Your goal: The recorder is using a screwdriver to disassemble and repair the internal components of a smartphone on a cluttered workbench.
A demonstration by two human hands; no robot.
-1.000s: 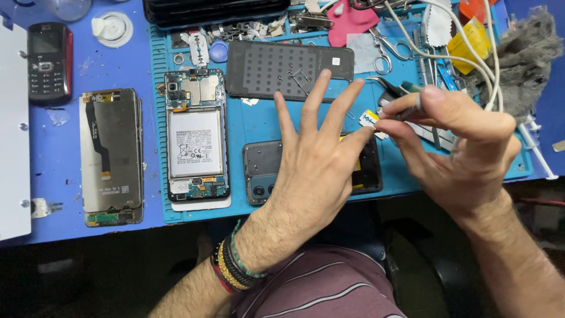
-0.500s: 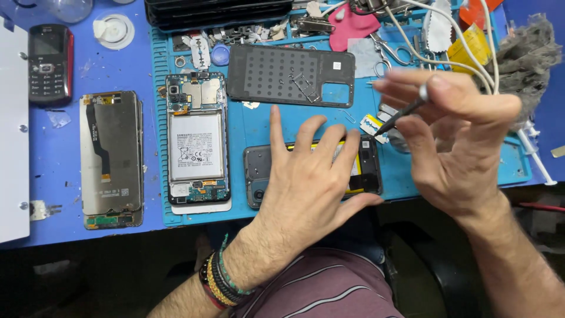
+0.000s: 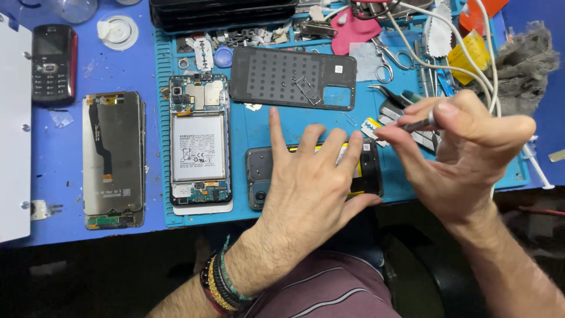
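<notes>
Fingers of the left hand (image 3: 309,188) are lying spread and flat, pressing down a dark opened phone with yellow inside (image 3: 259,176) on the blue bench mat (image 3: 247,126). Just right of it, the right hand (image 3: 465,159) is pinching a thin metal tool (image 3: 416,124) between thumb and fingertips, above a razor blade (image 3: 372,125).

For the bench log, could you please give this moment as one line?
left hand: flat on dark phone | right hand: holds thin tool | blue mat

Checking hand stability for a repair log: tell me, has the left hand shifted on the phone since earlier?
Yes. The left hand slid down toward the mat's near edge, fingers now flat on the phone.
</notes>
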